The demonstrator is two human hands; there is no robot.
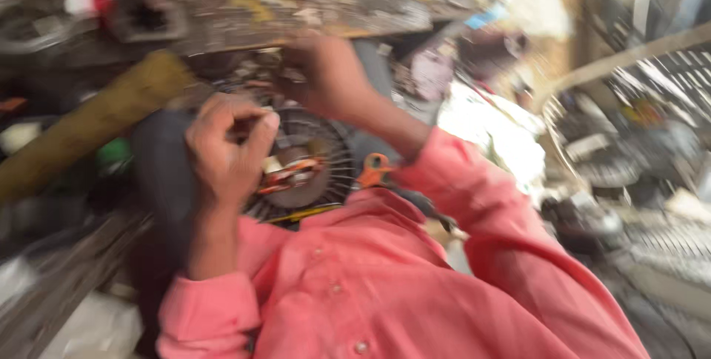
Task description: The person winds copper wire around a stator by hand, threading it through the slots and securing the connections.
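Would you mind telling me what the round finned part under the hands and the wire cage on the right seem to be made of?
The round finned part looks like dark metal, with thin radial slats and coppery windings at its centre. The wire cage looks like light, painted or plated metal wire; blur leaves both uncertain.

Right hand [326, 78] grip blurred — contents unclear.

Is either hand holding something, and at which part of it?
It cannot be told for sure. The left hand is curled with fingertips pinched together above the round finned motor part; the right hand rests at its far edge. Blur hides any held item.
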